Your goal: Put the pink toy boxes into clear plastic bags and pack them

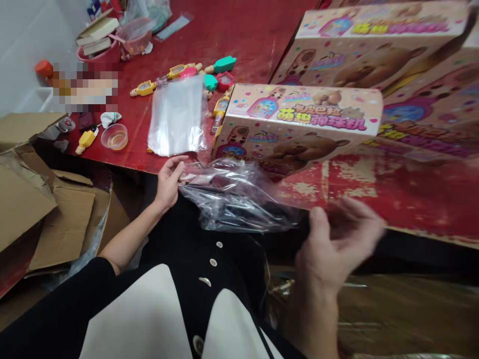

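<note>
My left hand (169,180) pinches the near left edge of a crumpled clear plastic bag (239,197) that lies over the front edge of the red table (392,194). At the bag's right end is my right hand (337,244), blurred, its fingers spread; whether it touches the bag is unclear. Just behind the bag stands a pink toy box (299,127) printed with a brown bear. A stack of flat clear bags (177,117) lies on the table to the left of the box.
Larger pink printed boxes (377,45) fill the back right. Several small colourful toys (179,72), a small clear cup (114,136), books and a pink bowl (135,36) lie further back. Opened cardboard boxes (41,199) sit at the left, below the table.
</note>
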`<state>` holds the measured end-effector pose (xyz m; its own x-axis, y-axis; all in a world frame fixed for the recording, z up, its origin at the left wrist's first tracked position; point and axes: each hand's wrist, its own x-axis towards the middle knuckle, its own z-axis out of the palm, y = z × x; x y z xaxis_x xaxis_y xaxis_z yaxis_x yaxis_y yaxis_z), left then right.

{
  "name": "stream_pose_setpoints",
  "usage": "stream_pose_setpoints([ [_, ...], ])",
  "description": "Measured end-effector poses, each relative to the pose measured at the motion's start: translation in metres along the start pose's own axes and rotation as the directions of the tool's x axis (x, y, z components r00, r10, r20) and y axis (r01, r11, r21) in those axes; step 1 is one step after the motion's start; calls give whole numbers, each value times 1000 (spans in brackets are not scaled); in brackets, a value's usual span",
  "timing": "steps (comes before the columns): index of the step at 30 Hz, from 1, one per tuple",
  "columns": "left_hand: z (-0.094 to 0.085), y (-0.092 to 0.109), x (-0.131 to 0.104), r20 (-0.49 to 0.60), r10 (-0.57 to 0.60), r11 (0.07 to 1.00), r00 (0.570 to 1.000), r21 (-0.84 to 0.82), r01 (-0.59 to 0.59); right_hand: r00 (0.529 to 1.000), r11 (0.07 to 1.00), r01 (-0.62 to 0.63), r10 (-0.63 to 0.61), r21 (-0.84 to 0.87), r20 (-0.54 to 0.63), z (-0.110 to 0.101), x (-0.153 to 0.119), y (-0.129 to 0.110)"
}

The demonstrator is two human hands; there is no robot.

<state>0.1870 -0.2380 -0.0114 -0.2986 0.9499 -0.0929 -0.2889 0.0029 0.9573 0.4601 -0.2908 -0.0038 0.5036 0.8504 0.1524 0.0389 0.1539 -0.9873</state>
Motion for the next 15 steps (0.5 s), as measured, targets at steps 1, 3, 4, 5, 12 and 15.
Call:
stream_pose_setpoints([
  [1,10,9,-3,89,45,998,995,40,-49,983,975,181,-180,-131,20,6,-5,-15],
  [3,33,31,-11,325,81,984,942,122,-127,875,861,448,-366,-241,317,20,-8,-38],
  [4,43,44,-15,454,78,975,888,151,-163,785,824,523,-367,-219,499,27,-6,-44],
  [5,51,56,-17,573,75,963,816,170,-208,690,802,568,-342,-184,638,32,-2,-48],
  [12,31,103,-10,895,22,574,446,354,-738,546,512,816,-530,-268,649,17,13,-72],
  [15,10,109,-9,861,-67,517,504,462,-721,497,327,867,-502,-376,708,-11,5,-93],
])
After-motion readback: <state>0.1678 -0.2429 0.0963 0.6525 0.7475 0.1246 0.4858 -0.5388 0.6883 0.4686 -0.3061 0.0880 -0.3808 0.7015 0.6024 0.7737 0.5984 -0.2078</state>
